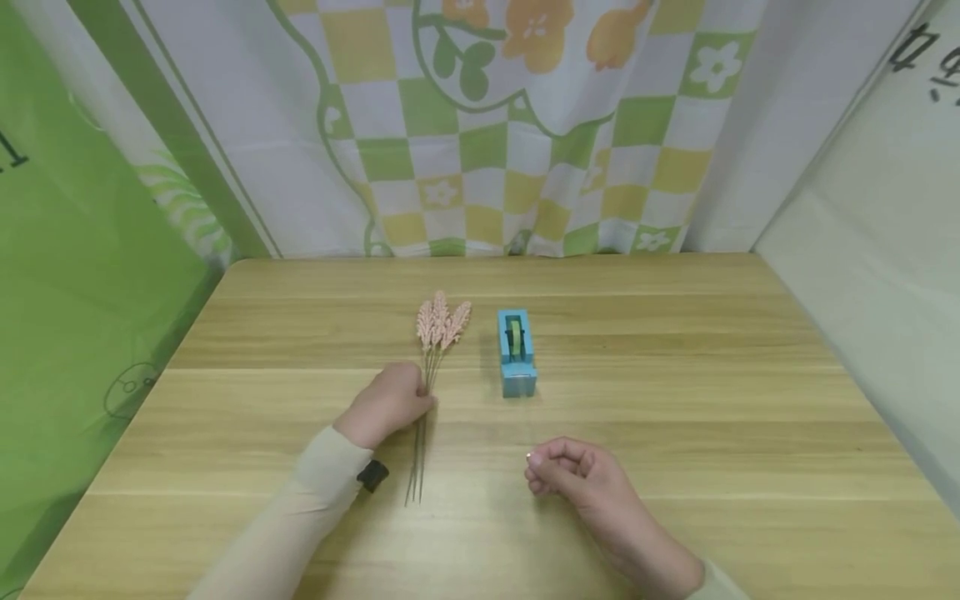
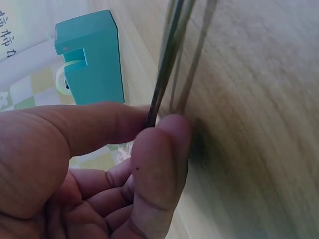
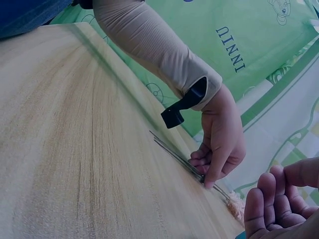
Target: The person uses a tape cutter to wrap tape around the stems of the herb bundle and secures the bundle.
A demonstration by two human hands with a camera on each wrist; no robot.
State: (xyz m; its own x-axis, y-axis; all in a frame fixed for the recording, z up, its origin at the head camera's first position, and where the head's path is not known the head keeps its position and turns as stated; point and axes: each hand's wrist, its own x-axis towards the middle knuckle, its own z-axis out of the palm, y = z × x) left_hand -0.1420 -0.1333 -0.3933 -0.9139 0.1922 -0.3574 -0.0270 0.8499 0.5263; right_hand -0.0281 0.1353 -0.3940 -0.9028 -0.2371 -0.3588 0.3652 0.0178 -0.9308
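Observation:
Three pink crocheted flower spikes with long thin stems lie in a bundle left of the table's middle. My left hand pinches the stems below the heads between thumb and index finger, also seen close up in the left wrist view. The blue tape dispenser stands upright right of the flowers, with a roll of tape inside. Nearer to me, my right hand pinches thumb against index finger. A small glossy bit, like the end of clear tape, glints at those fingertips; I cannot tell its full shape.
The wooden table reaches back to a checked curtain. A green cloth hangs on the left, a white one on the right. A black wrist mount sticks out from the left sleeve near the stems.

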